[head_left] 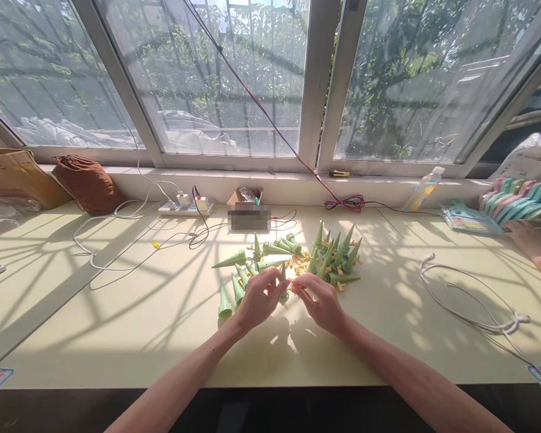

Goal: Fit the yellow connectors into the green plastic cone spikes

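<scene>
My left hand (260, 296) is closed around a slim green plastic cone (284, 273), its tip pointing up. Right beside it, my right hand (319, 296) is pinched at the cone's side, and what sits between those fingertips is too small to make out. Loose green cones (224, 304) lie and stand to the left of my hands. On the right is a cluster of green cones (342, 249) with small yellow pieces at their wide ends. Between the two groups lies a pile of small yellow plastic pieces (299, 263), partly behind my hands.
Behind the cones stands a small cardboard box (234, 196). A power strip (166, 209) with cords is at back left, near a brown drawstring bag (88, 183). A coiled white cable (460, 325) lies right. Another person's hand (520, 234) touches pastel items (518, 204) at far right.
</scene>
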`<state>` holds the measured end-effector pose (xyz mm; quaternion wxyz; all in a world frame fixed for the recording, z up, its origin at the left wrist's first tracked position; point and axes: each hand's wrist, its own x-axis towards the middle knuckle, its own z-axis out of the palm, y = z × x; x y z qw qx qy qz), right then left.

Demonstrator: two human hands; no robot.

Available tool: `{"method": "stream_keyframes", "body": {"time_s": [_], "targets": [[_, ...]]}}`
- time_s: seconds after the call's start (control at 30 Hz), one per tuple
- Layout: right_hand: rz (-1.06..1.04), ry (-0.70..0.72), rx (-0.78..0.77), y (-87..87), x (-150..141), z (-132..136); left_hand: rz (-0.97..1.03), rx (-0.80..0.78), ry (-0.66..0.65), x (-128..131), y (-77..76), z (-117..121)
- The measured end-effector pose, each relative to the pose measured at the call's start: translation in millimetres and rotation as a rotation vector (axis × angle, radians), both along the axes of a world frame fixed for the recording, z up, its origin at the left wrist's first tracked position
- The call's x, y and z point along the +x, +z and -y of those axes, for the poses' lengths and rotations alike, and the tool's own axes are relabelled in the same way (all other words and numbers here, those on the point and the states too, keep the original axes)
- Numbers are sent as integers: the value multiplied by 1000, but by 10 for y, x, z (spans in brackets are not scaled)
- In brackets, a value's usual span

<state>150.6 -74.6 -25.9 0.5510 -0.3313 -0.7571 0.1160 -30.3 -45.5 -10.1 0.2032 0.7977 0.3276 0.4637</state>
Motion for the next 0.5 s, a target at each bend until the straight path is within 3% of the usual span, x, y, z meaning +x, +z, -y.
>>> {"method": "stream_keyframes", "body": {"time_s": [0.27,0.5], "targets": [[-22,24,0,7,7,-3,126,-264,-72,18,22,21],[-1,39,-4,19,19,18,49,-128,-30,13,2,21]]}}
